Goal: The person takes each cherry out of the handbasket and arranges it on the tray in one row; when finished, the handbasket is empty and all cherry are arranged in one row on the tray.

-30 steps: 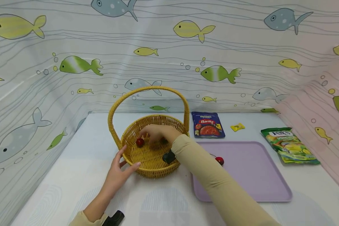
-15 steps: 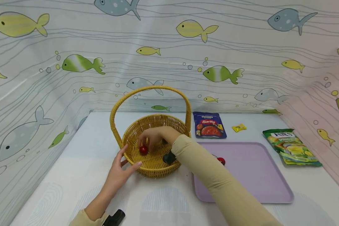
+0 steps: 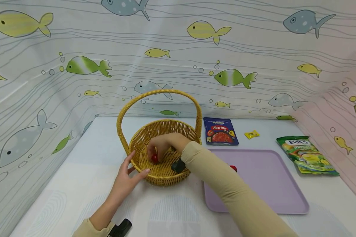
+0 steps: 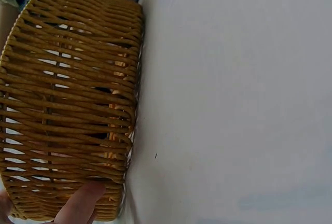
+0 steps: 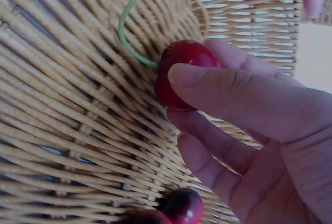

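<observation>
My right hand is inside the yellow wicker basket, pinching a red cherry between thumb and fingers. The cherry's curved green stem points away from the hand in the right wrist view. Darker red cherries lie on the woven bottom, partly cut off by that view's edge. Spread and fairly straight, my left hand rests against the basket's near left rim. Its thumb touches the outer wall. On the purple tray, another red cherry is mostly hidden behind my right sleeve.
Behind the tray lie a blue Barilla pouch and a small yellow wrapped candy. A green FOX'S bag is at the far right. The tall basket handle arches over my right hand.
My right hand has shifted slightly right and nearer inside the basket, and its fingers now cover more of the red cherry. The left hand stays at the rim. The head view drifts slightly.
</observation>
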The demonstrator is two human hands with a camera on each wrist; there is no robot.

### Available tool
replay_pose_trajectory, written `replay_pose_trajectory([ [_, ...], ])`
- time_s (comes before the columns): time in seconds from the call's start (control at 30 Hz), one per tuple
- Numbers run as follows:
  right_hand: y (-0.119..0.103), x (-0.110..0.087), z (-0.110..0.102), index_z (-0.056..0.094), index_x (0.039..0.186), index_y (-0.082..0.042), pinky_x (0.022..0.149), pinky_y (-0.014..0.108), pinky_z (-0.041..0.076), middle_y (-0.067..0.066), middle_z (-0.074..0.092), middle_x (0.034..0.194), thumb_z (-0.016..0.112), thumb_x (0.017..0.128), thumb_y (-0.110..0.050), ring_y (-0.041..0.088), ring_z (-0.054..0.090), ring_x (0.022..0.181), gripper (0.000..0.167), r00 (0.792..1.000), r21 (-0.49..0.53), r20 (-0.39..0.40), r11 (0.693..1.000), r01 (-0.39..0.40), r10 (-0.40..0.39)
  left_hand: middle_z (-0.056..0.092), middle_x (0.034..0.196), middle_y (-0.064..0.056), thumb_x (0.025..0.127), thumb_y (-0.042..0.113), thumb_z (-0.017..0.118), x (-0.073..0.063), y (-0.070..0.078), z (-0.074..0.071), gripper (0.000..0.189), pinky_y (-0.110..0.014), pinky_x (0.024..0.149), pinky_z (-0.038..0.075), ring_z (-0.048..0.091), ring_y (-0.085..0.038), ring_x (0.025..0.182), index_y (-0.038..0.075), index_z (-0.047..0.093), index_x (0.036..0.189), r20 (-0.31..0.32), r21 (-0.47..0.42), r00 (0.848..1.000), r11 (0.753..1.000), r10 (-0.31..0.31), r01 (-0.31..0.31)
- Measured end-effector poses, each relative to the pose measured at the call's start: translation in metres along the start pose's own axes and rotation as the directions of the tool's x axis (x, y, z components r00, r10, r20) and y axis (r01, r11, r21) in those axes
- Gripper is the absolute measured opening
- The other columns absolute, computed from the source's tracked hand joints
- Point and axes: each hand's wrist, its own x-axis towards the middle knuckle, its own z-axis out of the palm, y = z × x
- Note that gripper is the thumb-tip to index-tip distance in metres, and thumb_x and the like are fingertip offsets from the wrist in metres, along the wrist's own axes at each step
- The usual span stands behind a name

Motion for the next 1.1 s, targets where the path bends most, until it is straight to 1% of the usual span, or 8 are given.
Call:
replay_pose_trajectory([
  [0.17,-0.001,-0.016,-0.007,0.066,0.098,-0.015,0.072,0.023,0.048,-0.003,0.062,0.095,0.077,0.077,-0.006,0.011,0.057,0.088,0.026,0.998,0.034,-0.07,0.999,0.005,-0.003,0.009,0.153,-0.01,0.085,0.037,0.068,0.001,0.002,0.001,0.085,-0.059,0.092,0.036,0.033,-0.04,0.128,0.022,0.015,0.15,0.004,0.004,1.0,1.0,0.007,-0.007],
  [0.27,-0.002,-0.029,-0.011,0.065,0.102,-0.015,0.07,0.023,0.048,-0.003,0.06,0.094,0.076,0.078,-0.008,0.01,0.058,0.085,0.027,0.993,0.024,-0.116,1.0,0.007,-0.004,0.009,0.153,-0.01,0.085,0.037,0.068,0.001,0.003,0.001,0.085,-0.059,0.091,0.036,0.032,-0.04,0.129,0.022,0.014,0.15,0.007,0.003,1.0,1.0,0.006,-0.006],
  [0.4,-0.003,-0.049,-0.014,0.067,0.109,-0.01,0.07,0.023,0.048,-0.002,0.061,0.093,0.073,0.08,-0.007,0.011,0.059,0.083,0.03,0.987,0.024,-0.156,0.999,0.028,-0.024,0.009,0.153,-0.011,0.085,0.037,0.068,0.001,0.003,0.002,0.086,-0.059,0.091,0.036,0.032,-0.04,0.128,0.022,0.014,0.15,0.007,0.008,1.0,1.0,0.006,-0.006],
  [0.5,-0.005,-0.067,-0.012,0.065,0.109,-0.006,0.071,0.023,0.048,-0.003,0.061,0.093,0.073,0.08,-0.007,0.011,0.059,0.082,0.03,0.981,0.027,-0.185,0.998,0.056,-0.05,0.009,0.153,-0.011,0.085,0.037,0.068,0.001,0.003,0.002,0.086,-0.06,0.091,0.036,0.032,-0.041,0.128,0.022,0.013,0.15,0.007,0.013,1.0,1.0,0.004,-0.004],
  [0.67,-0.005,-0.097,-0.006,0.062,0.102,-0.009,0.072,0.024,0.048,-0.002,0.061,0.092,0.073,0.079,-0.006,0.011,0.058,0.082,0.026,0.961,0.057,-0.251,0.99,0.131,-0.113,0.007,0.153,-0.012,0.085,0.037,0.068,0.0,0.002,0.001,0.088,-0.061,0.091,0.036,0.03,-0.042,0.129,0.021,0.011,0.15,0.009,0.013,1.0,1.0,-0.006,0.006],
  [0.77,0.0,-0.114,-0.001,0.063,0.106,-0.01,0.074,0.024,0.049,-0.002,0.062,0.098,0.071,0.081,-0.005,0.01,0.058,0.084,0.026,0.948,0.081,-0.288,0.982,0.168,-0.138,0.007,0.153,-0.013,0.085,0.037,0.068,0.0,0.002,0.001,0.088,-0.061,0.09,0.036,0.03,-0.042,0.129,0.022,0.011,0.15,0.011,0.01,1.0,1.0,-0.012,0.012],
  [0.93,0.01,-0.14,0.011,0.065,0.111,-0.009,0.075,0.024,0.05,-0.004,0.061,0.103,0.07,0.084,-0.01,0.009,0.059,0.083,0.027,0.926,0.098,-0.359,0.982,0.16,-0.115,0.007,0.153,-0.014,0.085,0.037,0.067,-0.002,0.002,0.001,0.088,-0.061,0.09,0.037,0.03,-0.043,0.129,0.022,0.011,0.151,0.01,0.019,1.0,1.0,-0.013,0.013],
  [1.1,0.019,-0.164,0.025,0.062,0.103,-0.012,0.075,0.026,0.05,-0.005,0.06,0.095,0.073,0.082,-0.015,0.01,0.059,0.081,0.024,0.898,0.142,-0.436,0.98,0.139,-0.064,0.007,0.153,-0.013,0.085,0.038,0.067,-0.003,0.001,0.001,0.087,-0.061,0.089,0.037,0.03,-0.042,0.129,0.024,0.012,0.15,0.005,0.022,1.0,1.0,-0.014,0.014],
])
